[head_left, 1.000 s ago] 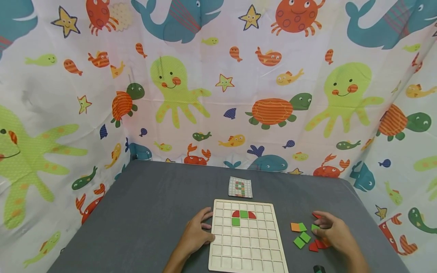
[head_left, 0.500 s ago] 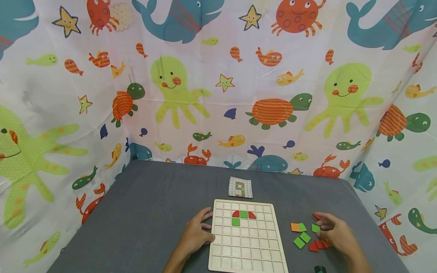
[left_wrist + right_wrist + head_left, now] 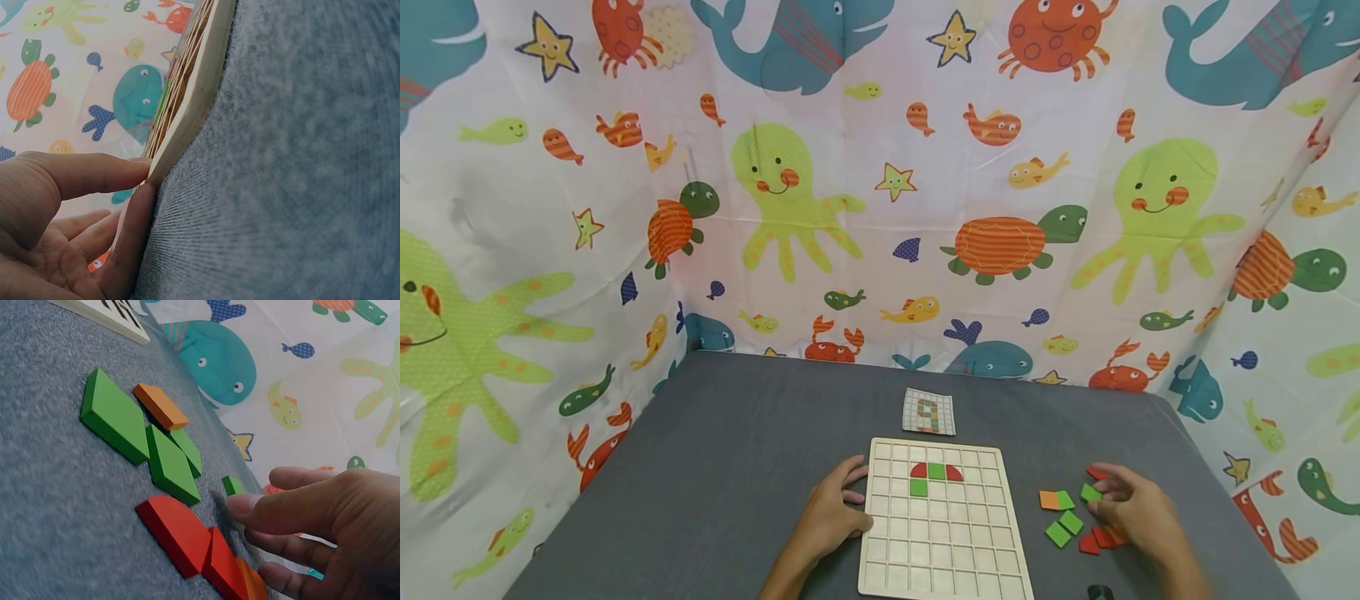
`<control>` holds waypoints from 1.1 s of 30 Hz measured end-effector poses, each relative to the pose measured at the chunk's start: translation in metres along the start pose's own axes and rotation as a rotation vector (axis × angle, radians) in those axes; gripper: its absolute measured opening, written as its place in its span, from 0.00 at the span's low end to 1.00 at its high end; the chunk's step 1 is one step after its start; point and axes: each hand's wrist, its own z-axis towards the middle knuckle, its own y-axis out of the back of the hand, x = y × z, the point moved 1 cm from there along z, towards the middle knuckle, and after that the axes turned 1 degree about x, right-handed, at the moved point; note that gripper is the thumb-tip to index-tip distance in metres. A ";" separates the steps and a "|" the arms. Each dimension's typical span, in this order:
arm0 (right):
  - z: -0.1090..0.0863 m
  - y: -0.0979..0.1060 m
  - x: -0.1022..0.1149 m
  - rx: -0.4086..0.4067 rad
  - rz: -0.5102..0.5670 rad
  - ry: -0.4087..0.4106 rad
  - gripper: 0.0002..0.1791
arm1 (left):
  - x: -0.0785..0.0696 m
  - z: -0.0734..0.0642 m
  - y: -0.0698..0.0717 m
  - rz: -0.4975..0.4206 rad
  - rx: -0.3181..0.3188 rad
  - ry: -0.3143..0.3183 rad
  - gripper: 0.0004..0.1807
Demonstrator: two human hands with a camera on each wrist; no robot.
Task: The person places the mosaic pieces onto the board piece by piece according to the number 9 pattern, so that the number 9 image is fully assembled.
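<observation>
Right hand point(image 3: 1131, 508) fingers point(image 3: 275, 509) curled, pinching small green tile point(image 3: 1091, 492) just off the desk point(image 3: 737, 467) | tile judged light, rigid, smooth: grip opposite edges | left hand point(image 3: 831, 512) flat, fingers straight against wooden grid board point(image 3: 940, 533) edge | loose tiles beside right fingers.

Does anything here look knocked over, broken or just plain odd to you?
Nothing stands out. The wooden grid board lies flat on the grey table with the left hand steadying its edge. Loose coloured tiles lie in a cluster beside the right hand, which pinches a green tile.
</observation>
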 end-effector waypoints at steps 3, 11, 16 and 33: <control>0.000 -0.003 0.004 -0.026 -0.004 0.024 0.36 | 0.000 0.000 0.000 0.001 0.001 -0.002 0.54; 0.000 -0.013 0.021 -0.026 -0.033 0.122 0.36 | 0.000 0.000 0.000 0.005 0.003 -0.002 0.54; -0.001 -0.022 0.035 -0.001 -0.018 0.140 0.36 | 0.000 0.000 -0.001 0.006 0.004 -0.005 0.54; -0.004 -0.051 0.069 0.085 0.086 0.238 0.36 | 0.000 0.000 0.001 -0.004 0.001 -0.005 0.54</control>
